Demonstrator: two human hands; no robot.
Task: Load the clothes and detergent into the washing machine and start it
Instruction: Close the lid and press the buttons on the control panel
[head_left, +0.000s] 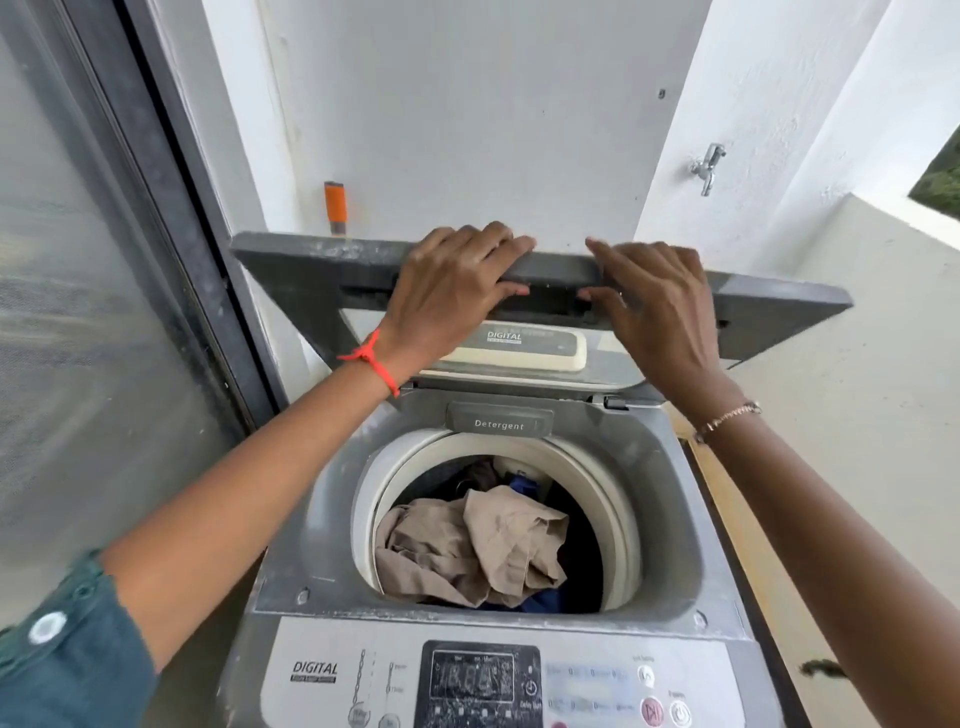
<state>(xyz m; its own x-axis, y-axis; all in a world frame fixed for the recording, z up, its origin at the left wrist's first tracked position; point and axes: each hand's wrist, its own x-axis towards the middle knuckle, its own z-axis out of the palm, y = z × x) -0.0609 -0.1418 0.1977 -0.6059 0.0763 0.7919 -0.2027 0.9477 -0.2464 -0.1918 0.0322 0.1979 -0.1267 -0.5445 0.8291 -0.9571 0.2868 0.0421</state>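
Note:
A grey top-loading washing machine (660, 525) stands below me with its lid (291, 270) raised and partly folded. My left hand (457, 280) grips the lid's front edge, fingers over the top and thumb under. My right hand (654, 306) rests on the same edge a little to the right, fingers spread over it. In the drum lie clothes (467, 551): a crumpled beige garment on top of dark blue ones. A closed drawer marked Detergent (500, 423) sits at the back of the opening. The control panel (483, 686) is nearest me.
A dark-framed glass door (104, 312) stands close on the left. White walls rise behind, with a metal tap (706, 167) at the right and an orange object (335, 205) behind the lid. A low white parapet (883, 291) runs along the right.

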